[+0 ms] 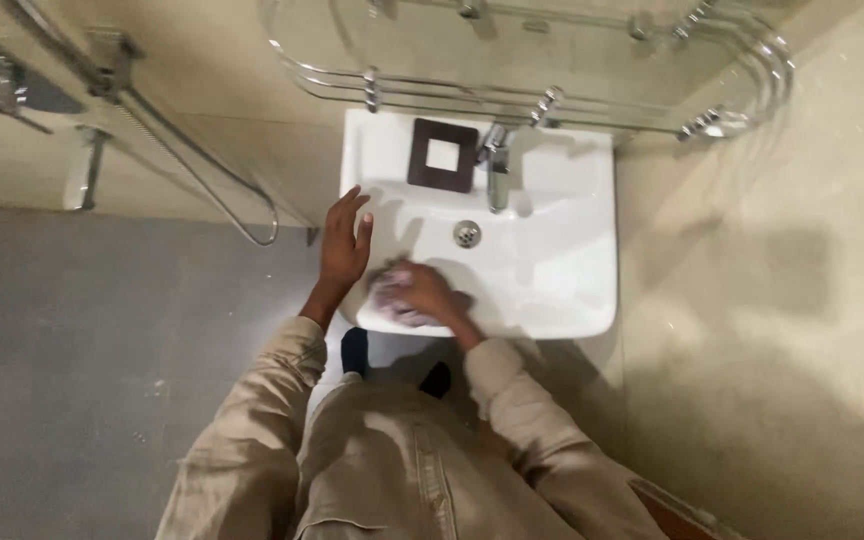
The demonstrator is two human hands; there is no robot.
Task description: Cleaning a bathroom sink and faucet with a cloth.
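A white wash basin [562, 270] stands against the wall, seen from above. My left hand [344, 240] rests flat with fingers spread on the basin's left rim. My right hand [422, 293] presses a pale crumpled cloth [389, 292] against the inside of the bowl near its front left edge. A chrome tap [495, 165] stands at the back of the basin, and the round drain [466, 234] lies just below it. Both my sleeves are beige.
A dark brown square dish with a white centre [443, 155] sits on the basin's back ledge. A glass shelf with chrome rails [552, 60] hangs above. A chrome hose and fittings [202, 170] run along the left wall. Grey floor lies at the left.
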